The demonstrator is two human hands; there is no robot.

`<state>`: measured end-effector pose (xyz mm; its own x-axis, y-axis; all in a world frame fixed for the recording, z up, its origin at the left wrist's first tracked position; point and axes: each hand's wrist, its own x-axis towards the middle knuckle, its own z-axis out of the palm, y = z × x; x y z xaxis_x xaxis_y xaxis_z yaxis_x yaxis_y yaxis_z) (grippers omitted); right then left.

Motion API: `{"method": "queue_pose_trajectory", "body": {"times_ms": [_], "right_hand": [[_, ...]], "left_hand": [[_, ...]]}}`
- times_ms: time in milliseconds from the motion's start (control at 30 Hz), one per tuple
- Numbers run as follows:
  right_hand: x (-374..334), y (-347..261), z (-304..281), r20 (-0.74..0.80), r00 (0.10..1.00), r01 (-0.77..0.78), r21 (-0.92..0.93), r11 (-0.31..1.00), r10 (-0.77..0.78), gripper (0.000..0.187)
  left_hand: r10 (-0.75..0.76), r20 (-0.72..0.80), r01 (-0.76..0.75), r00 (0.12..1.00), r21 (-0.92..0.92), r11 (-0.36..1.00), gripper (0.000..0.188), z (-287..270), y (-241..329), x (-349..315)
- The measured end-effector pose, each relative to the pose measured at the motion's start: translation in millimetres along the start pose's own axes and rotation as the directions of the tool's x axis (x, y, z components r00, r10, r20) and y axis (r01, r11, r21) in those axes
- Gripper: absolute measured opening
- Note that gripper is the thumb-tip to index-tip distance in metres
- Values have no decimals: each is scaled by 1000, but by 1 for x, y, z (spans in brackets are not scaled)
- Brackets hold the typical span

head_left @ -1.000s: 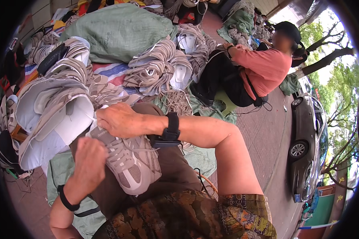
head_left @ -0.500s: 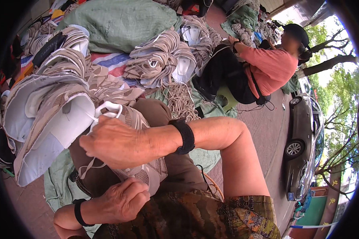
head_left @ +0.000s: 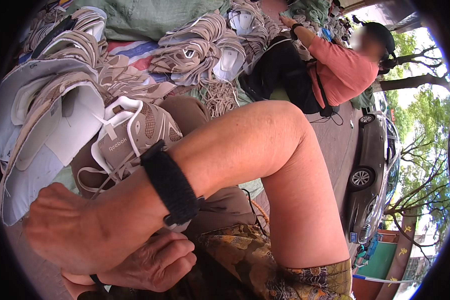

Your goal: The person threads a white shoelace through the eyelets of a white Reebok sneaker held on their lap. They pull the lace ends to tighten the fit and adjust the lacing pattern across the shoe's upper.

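A brown and beige mesh shoe upper (head_left: 157, 120) with white trim lies across my lap, its tongue facing up. My right hand (head_left: 60, 227) has crossed over to the left and is closed in a fist; a thin shoelace (head_left: 104, 187) runs from the upper toward it and passes behind the wrist. Beneath my right forearm, my left hand (head_left: 157, 260) is closed, its fingers curled at the end of the upper, which my right arm mostly hides. Beside my right hand hangs a stack of unfinished shoe uppers (head_left: 55, 130) with white linings.
More stacked uppers (head_left: 195, 50) lie on a striped sheet near a big green sack (head_left: 145, 17). A heap of laces (head_left: 220, 97) rests behind my knee. A person in a pink shirt (head_left: 342, 72) sits at the right, with a parked car (head_left: 372, 170) beyond.
My right hand has moved left and down, away from the shoe opening, drawing the lace with it. Its forearm now covers the lower part of the upper. The view has shifted slightly.
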<state>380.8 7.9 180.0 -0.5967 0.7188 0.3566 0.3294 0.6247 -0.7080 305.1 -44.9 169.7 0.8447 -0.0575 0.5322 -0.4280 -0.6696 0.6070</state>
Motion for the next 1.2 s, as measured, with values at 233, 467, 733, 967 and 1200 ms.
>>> {"method": "queue_pose_trajectory", "body": {"times_ms": [233,467,733,967,1200], "right_hand": [[20,-21,33,11,992,123,86,989,-124,20],[30,-49,20,-51,970,244,176,954,-239,24],[-51,-4,-112,-68,971,-235,-72,969,230,9],[-142,8,-97,-131,971,-235,-376,896,200,12],[-170,20,-66,-190,916,-390,-622,679,352,30]], "left_hand": [[17,22,-13,1000,-155,988,16,5,14,8],[7,8,-6,1000,-80,997,15,8,27,13],[-271,-634,97,724,-296,950,13,-53,37,-5],[-110,-656,-56,747,-226,972,22,-84,25,34],[-394,-671,403,628,-152,902,14,-96,-19,71]]}}
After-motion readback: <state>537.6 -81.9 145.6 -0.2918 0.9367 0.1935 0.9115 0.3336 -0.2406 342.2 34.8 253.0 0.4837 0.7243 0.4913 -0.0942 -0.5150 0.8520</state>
